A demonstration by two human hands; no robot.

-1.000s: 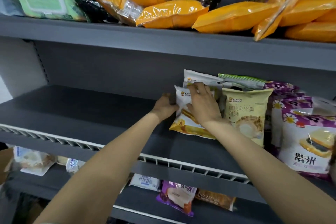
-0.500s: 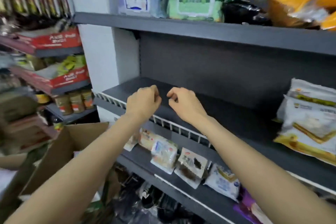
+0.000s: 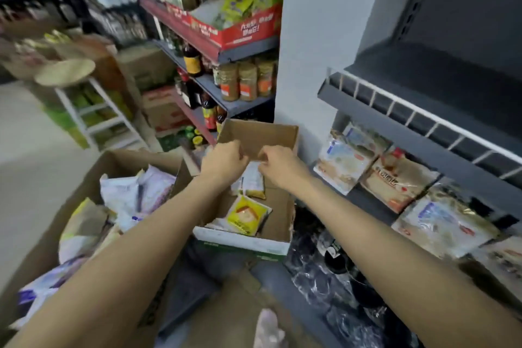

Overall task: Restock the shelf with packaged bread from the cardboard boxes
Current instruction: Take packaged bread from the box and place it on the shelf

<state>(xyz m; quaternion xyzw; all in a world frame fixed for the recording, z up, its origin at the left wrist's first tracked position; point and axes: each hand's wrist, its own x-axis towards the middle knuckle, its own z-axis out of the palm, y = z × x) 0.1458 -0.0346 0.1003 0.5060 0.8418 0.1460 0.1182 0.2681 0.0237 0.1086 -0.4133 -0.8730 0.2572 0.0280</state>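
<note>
Hovered over the open cardboard box (image 3: 255, 237), both hands. Just below and between them, touching neither so far as visible, stood a white bread packet (image 3: 253, 179), long axis running away from the body; nearer the body lay a yellow packet (image 3: 246, 215), flat. Left hand (image 3: 224, 162): loosely curled, gripping nothing visible. Right hand (image 3: 278, 165): fingers bent, tips just above the white packet, seemingly empty, somewhat nearer it. Far right, well apart: the shelf (image 3: 423, 124).

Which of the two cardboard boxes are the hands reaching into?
The smaller box with the white front edge, straight ahead, holding a yellow packet. The larger box on the left, piled with pale bags, is untouched.
</note>
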